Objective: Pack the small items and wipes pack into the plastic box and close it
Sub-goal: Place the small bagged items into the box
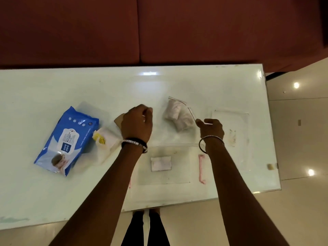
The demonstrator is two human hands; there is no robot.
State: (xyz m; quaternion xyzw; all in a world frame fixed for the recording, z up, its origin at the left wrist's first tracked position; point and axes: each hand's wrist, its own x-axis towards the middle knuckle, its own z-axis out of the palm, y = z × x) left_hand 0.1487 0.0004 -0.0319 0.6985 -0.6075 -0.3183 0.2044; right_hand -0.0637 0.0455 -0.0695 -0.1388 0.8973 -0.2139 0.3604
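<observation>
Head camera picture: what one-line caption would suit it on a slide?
Two bare hands, left and right, hover over a zip bag beside a blue wipes pack.

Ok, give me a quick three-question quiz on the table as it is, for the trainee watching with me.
1. True or false: the wipes pack is already inside the plastic box.
2. What lies in the plastic box now? A) a small white packet B) a pair of scissors C) a blue bottle
3. Which is nearer the zip bag, the left hand or the right hand?

Key: 1 false, it lies on the table to the left of the box. 2 A. 3 the right hand.
</observation>
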